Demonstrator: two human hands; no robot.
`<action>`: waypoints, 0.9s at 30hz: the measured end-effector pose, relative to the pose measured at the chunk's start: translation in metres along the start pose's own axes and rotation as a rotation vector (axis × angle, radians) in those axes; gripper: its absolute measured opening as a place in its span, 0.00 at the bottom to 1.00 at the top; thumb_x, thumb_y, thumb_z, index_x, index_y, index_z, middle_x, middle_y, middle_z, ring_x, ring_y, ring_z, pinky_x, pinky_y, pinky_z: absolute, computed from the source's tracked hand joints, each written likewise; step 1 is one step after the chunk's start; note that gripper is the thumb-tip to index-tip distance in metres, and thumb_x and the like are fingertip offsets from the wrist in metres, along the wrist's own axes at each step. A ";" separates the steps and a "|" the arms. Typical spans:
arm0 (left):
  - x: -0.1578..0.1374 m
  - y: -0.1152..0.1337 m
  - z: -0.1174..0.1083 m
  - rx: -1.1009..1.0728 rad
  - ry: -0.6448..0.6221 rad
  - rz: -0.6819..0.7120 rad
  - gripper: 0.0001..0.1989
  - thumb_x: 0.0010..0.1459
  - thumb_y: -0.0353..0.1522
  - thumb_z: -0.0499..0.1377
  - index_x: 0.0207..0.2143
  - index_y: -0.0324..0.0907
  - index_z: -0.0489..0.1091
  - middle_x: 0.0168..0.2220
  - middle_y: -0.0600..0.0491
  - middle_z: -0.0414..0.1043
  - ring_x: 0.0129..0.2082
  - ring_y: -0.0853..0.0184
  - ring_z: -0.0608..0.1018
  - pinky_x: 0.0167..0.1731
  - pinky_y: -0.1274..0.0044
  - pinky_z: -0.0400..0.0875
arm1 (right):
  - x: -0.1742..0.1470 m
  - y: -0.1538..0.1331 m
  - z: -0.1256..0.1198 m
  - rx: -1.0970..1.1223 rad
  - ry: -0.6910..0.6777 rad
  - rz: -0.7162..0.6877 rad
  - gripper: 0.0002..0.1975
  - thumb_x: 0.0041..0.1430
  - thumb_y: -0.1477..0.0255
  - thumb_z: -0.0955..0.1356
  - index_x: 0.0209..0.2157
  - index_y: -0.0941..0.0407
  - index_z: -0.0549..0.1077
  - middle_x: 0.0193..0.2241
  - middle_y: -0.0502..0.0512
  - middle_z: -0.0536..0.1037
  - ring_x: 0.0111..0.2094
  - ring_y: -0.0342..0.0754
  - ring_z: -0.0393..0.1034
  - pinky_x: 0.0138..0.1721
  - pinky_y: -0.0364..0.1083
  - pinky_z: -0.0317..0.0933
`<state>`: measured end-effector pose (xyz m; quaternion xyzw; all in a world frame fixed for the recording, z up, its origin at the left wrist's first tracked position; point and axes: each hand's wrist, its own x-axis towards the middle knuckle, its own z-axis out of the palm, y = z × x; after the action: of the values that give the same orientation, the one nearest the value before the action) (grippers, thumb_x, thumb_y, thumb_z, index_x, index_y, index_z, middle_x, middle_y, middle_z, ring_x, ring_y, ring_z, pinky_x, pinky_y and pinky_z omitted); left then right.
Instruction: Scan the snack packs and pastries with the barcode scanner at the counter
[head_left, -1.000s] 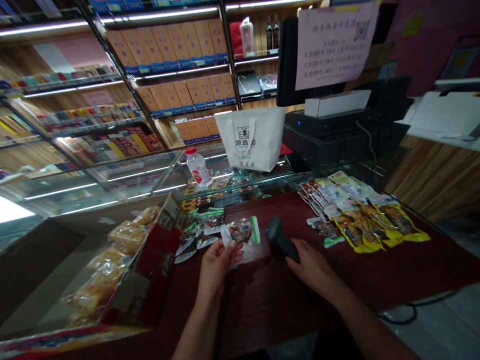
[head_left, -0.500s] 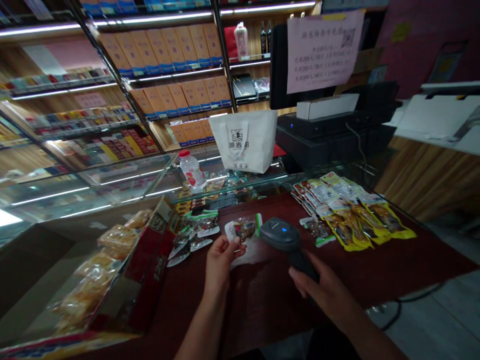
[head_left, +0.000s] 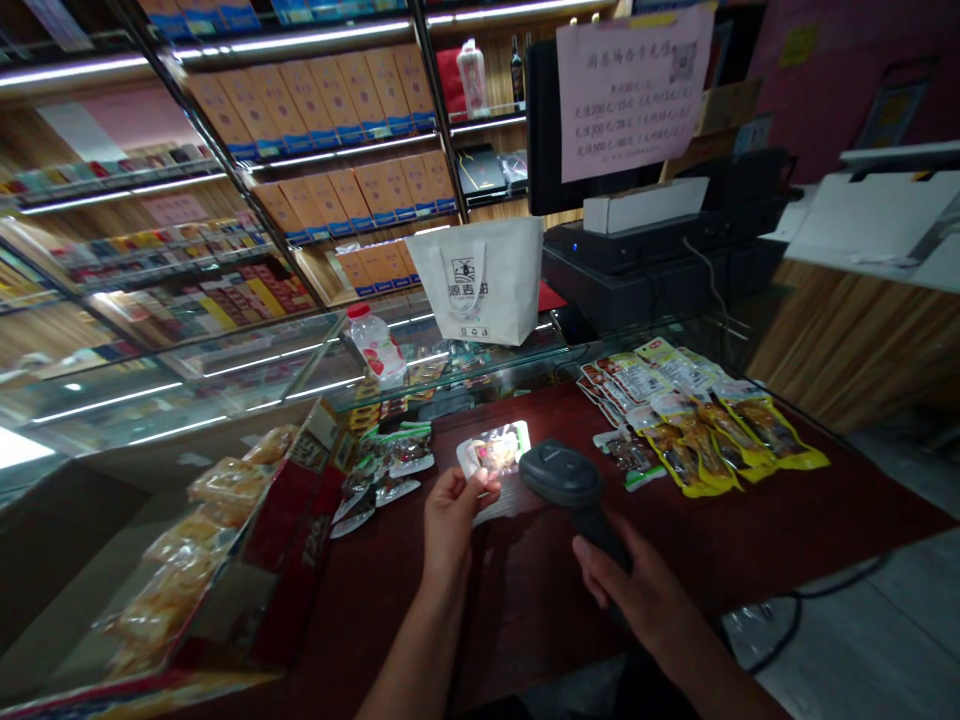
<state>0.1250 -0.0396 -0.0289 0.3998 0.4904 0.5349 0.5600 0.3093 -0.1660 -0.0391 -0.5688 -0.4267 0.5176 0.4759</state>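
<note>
Head view, shop counter, one entry. Left hand [head_left: 452,508]: pinches a small snack packet [head_left: 495,450] by its near edge between thumb and fingers, raised just above the dark red counter [head_left: 750,540], its face lit bright by the reader's light. Right hand [head_left: 637,590]: wrapped closed around the grip of a black handheld barcode scanner [head_left: 564,474], whose head sits just beside the packet and points toward it. Near left of the packet: a loose cluster of green-edged snack packets [head_left: 390,460] lying flat. Far left: an open red carton of wrapped pastries [head_left: 225,530]. Right of the scanner: overlapping rows of yellow snack pouches [head_left: 705,420], well apart from the hands. Behind, on the glass case: a white tote bag [head_left: 480,280], upright, and a small bottle with a red cap [head_left: 373,342]. Handling note, as judgement: the reading should go best with the packet held flat and steady, printed code turned squarely to the scanner window, film pulled taut so glare and creases do not break the bars, fingers kept off the code; whether the code faces the scanner cannot be told.
</note>
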 end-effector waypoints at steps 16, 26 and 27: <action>0.020 -0.011 0.034 0.022 -0.140 -0.155 0.22 0.37 0.36 0.75 0.30 0.36 0.69 0.29 0.50 0.78 0.26 0.69 0.79 0.29 0.79 0.76 | -0.005 -0.004 -0.014 0.319 0.145 -0.086 0.24 0.57 0.49 0.69 0.32 0.57 0.66 0.19 0.45 0.64 0.20 0.41 0.56 0.26 0.43 0.51; 0.055 -0.019 0.129 0.311 -0.602 -0.357 0.08 0.49 0.30 0.68 0.27 0.36 0.71 0.25 0.47 0.76 0.19 0.72 0.74 0.22 0.81 0.73 | -0.027 -0.004 -0.084 0.510 0.461 -0.219 0.24 0.63 0.49 0.64 0.30 0.56 0.69 0.23 0.51 0.67 0.25 0.44 0.59 0.30 0.44 0.55; 0.060 -0.020 0.138 0.341 -0.623 -0.364 0.08 0.48 0.29 0.68 0.26 0.36 0.71 0.24 0.46 0.76 0.18 0.72 0.73 0.21 0.81 0.72 | -0.028 -0.004 -0.087 0.524 0.482 -0.223 0.24 0.63 0.49 0.64 0.30 0.56 0.70 0.24 0.51 0.67 0.26 0.44 0.59 0.30 0.44 0.55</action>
<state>0.2610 0.0280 -0.0280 0.5369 0.4416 0.1909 0.6930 0.3927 -0.2016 -0.0286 -0.4831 -0.2150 0.4055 0.7456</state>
